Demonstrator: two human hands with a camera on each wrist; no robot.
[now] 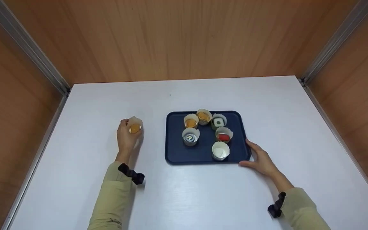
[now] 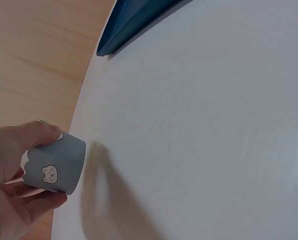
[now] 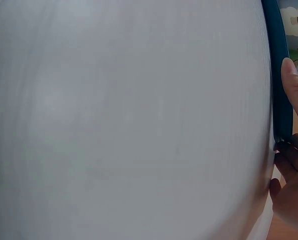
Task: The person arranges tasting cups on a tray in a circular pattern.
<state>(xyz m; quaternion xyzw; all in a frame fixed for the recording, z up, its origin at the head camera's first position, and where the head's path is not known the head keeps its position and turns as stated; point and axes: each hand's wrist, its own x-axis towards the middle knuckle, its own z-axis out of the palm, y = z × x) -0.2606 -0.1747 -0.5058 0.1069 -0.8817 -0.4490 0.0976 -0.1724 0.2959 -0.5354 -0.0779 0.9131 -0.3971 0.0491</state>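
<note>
My left hand (image 1: 127,138) holds a paper baking cup (image 1: 135,120) to the left of the tray, with something orange (image 1: 135,128) inside. In the left wrist view, thumb and fingers pinch this grey-blue cup (image 2: 64,159) with a printed bear, tilted on its side. At the near right corner of the dark blue tray (image 1: 200,156), my right hand (image 1: 262,160) grips the edge. The right wrist view shows its thumb (image 3: 293,82) against the tray's wall and the other fingers around the corner.
Several paper cups stand on the tray: two with orange contents (image 1: 190,123), (image 1: 204,116), one with a white ring-shaped piece (image 1: 218,122), one with red (image 1: 223,137), one with a blue-white piece (image 1: 190,137), and a white-lined cup (image 1: 220,150). Wood panels (image 1: 184,38) enclose the white table (image 1: 184,195).
</note>
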